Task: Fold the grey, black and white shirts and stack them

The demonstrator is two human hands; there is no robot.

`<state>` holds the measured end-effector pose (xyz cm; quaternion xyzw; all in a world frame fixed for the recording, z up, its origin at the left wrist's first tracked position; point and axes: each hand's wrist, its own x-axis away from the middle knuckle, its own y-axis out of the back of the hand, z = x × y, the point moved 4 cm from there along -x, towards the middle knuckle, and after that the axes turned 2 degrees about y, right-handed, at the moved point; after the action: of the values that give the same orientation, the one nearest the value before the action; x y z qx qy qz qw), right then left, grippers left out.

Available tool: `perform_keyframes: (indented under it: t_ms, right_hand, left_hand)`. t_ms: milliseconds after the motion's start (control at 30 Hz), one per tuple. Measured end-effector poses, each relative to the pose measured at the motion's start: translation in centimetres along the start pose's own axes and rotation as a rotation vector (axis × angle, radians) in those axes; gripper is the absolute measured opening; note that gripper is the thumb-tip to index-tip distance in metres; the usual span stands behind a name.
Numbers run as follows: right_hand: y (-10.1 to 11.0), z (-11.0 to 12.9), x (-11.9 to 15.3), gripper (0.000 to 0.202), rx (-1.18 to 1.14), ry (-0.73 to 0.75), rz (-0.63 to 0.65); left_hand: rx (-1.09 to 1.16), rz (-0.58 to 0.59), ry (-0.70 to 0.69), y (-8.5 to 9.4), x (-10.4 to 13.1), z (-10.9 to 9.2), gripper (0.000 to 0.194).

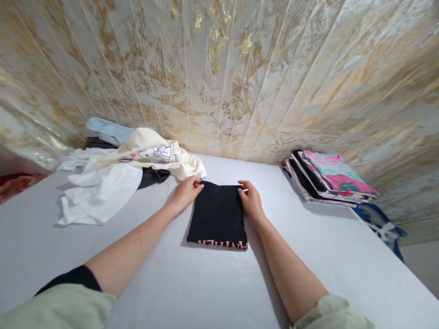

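Note:
A black garment [217,212], folded into a small rectangle with pink lettering along its near edge, lies flat on the white table [219,288]. At its far left corner, my left hand [188,189] pinches the cloth between thumb and fingers. My right hand [251,197] grips the far right corner the same way, thumb and fingertips at the edge. Just beyond my left hand is a cream garment [154,148] with a cartoon print, on top of a loose heap.
The heap at the left also has a white garment [99,192], a dark one [152,177] and a light blue one [109,131]. A stack of folded clothes [332,178] stands at the back right. Beside it, a blue item [380,228] hangs at the table's edge. Patterned curtain [219,82] lines the back.

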<state>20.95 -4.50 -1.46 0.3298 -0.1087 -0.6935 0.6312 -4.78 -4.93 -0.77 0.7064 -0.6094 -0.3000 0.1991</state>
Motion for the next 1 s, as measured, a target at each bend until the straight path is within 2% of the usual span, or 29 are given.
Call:
perform_keyframes:
  t_ms: [133, 233, 367, 500, 667, 1000]
  right_hand:
    - [0.2, 0.3, -0.1, 0.037, -0.026, 0.025, -0.048]
    - [0.0, 0.0, -0.3, 0.034, -0.030, -0.005, -0.064]
    - [-0.3, -0.6, -0.5, 0.030, 0.011, -0.072, -0.026]
    - [-0.2, -1.0, -0.6, 0.025, 0.035, -0.082, -0.038]
    - [0.2, -1.3, -0.6, 0.015, 0.097, -0.103, -0.068]
    - [0.0, -0.9, -1.2, 0.009, 0.191, -0.105, -0.016]
  left_hand:
    - [0.179, -0.072, -0.041, -0.2, -0.2, 0.1, 0.012]
    - [0.228, -0.080, -0.071, -0.4, -0.2, 0.0, 0.013]
    - [0.105, -0.043, -0.059, -0.9, -0.4, 0.0, 0.014]
    - [-0.037, -0.064, -0.092, -1.3, -0.6, 0.3, 0.013]
    - [-0.062, -0.088, -0.115, -1.2, -0.7, 0.6, 0.012]
    - [-0.137, -0.060, -0.098, -0.9, -0.7, 0.0, 0.014]
